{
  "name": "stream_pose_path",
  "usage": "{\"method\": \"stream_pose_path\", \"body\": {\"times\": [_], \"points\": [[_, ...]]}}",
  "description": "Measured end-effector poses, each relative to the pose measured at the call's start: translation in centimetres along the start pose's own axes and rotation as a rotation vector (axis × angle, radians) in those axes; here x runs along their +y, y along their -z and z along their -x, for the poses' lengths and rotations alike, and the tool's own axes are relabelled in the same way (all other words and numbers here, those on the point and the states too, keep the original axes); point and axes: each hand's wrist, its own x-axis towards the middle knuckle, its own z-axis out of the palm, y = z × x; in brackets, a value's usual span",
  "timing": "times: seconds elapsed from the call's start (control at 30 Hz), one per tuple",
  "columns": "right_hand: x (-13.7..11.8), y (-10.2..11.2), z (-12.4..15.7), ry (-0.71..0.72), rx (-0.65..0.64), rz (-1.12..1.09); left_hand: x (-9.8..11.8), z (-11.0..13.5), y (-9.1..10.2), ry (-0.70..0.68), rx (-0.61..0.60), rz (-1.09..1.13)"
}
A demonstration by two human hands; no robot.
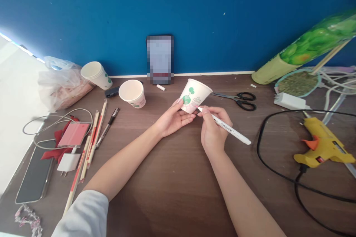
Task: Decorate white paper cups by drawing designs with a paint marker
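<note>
My left hand [174,119] is closed round the lower part of a white paper cup [196,94] printed with green balloon shapes. The cup tilts, its mouth up and to the right. In my right hand [215,129] is a white marker pen [232,130], its tip touching or very near the cup's side, where pinkish marks show. A second paper cup [132,94] stands upright to the left, with pink near its base. The small white pen cap [160,87] lies behind, below the propped phone.
Scissors [244,100] lie right of the cup. A yellow glue gun [322,144] and its black cable take up the right side. Stacked cups [96,74], wrapped chopsticks [96,133], a black pen [108,127] and a phone [36,174] are leftward. Another phone [160,59] leans on the blue wall.
</note>
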Motion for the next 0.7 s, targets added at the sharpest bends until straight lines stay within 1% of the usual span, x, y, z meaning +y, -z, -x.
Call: {"method": "stream_pose_path", "body": {"times": [0.47,0.7], "points": [[0.34,0.06,-0.06,-0.030,0.004,-0.040,0.37,0.35,-0.66,0.008,0.039,0.044],[0.30,0.12,-0.12,-0.047,-0.015,-0.040,0.33,0.30,-0.48,0.011,0.027,0.054]]}}
